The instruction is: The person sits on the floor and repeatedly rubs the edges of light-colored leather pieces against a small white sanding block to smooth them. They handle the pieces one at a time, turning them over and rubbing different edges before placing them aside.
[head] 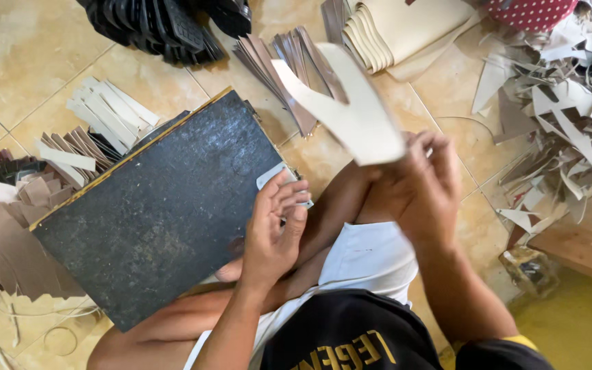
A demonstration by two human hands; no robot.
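A pale curved leather cutout (351, 109) is held up in the right hand (423, 185), grip closed on its lower end, the piece blurred & raised above the tiled floor (22, 55). A small whitish piece (279, 177) is pinched by the left hand (275, 226), fingers narrowed on it, at the right edge of a dark board (166, 205) that's rested on the lap. Cut strips (104, 109), a stack of cream pieces (399, 31) & a scrap pile (570, 103) are spread round on the floor, w/ black soles (173, 24) seen at the top.
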